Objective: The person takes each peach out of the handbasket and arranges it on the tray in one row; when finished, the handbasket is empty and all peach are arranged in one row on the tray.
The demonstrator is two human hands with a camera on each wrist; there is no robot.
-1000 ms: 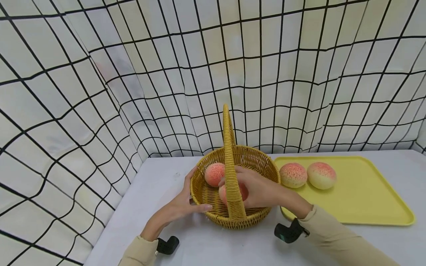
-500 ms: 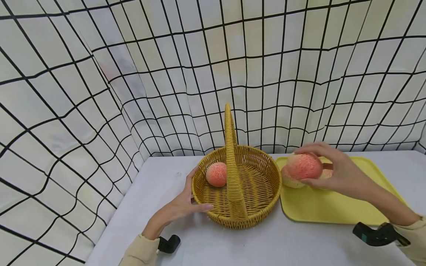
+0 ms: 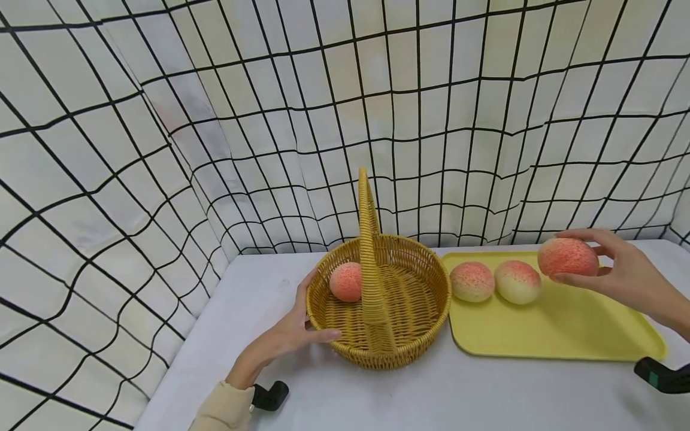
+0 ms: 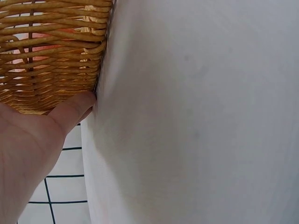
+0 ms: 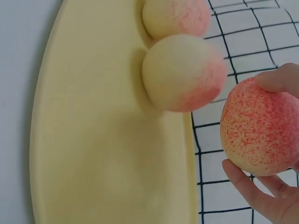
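My left hand (image 3: 291, 329) rests against the left side of the wicker basket (image 3: 412, 350), thumb stretched near the front rim. In the left wrist view, straight fingers touch the basket's woven wall (image 4: 51, 60) low down, close to the tabletop. One pink peach (image 3: 345, 282) lies inside the basket, left of the handle. My right hand (image 3: 631, 269) pinches another peach (image 3: 567, 257) between thumb and fingers, above the back right part of the yellow tray (image 3: 560, 335). On the tray, two peaches, a speckled one (image 3: 472, 281) and a paler one (image 3: 518, 282), sit side by side.
The tall basket handle (image 3: 372, 263) arches up over the middle of the basket. Tray and basket stand close together on a white tabletop (image 3: 431, 395). Behind the table hangs a white sheet with black netting (image 3: 399, 120), which also runs along the left.
My right hand has taken a peach out of the basket and carried it right, past the two peaches on the tray. The left hand has stayed at the basket.
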